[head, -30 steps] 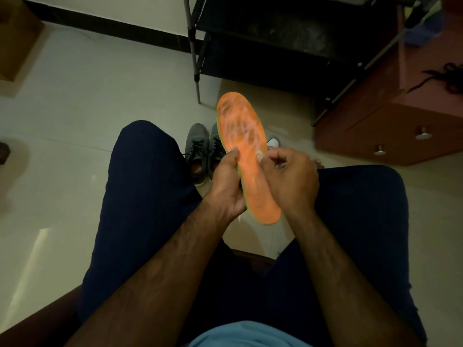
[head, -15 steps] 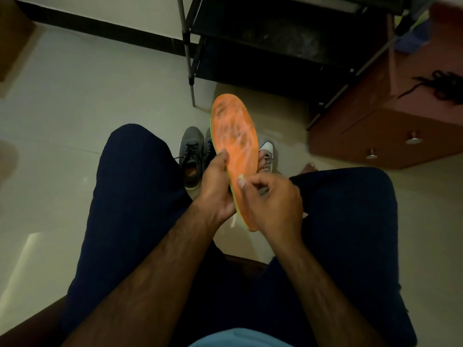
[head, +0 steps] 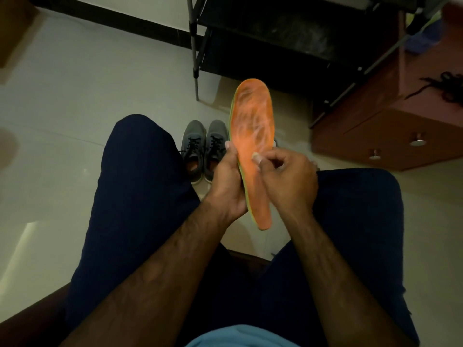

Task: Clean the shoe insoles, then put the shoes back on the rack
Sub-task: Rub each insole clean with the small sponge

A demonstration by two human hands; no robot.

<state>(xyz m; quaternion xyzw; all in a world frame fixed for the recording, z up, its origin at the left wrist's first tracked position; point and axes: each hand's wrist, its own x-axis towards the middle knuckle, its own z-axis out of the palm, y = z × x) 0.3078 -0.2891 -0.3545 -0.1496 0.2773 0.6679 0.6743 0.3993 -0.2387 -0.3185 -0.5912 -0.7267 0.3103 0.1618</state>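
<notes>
Dim light is glancing off the pale glossy floor (head: 75, 101), with a reddish-brown drawer cabinet (head: 390, 144) standing far right.

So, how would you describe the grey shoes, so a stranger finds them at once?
Look at the floor between the person's knees, in front of the black rack. The grey shoes stand there side by side, just left of the orange insole. Black laces and orange lining set them apart.
</notes>
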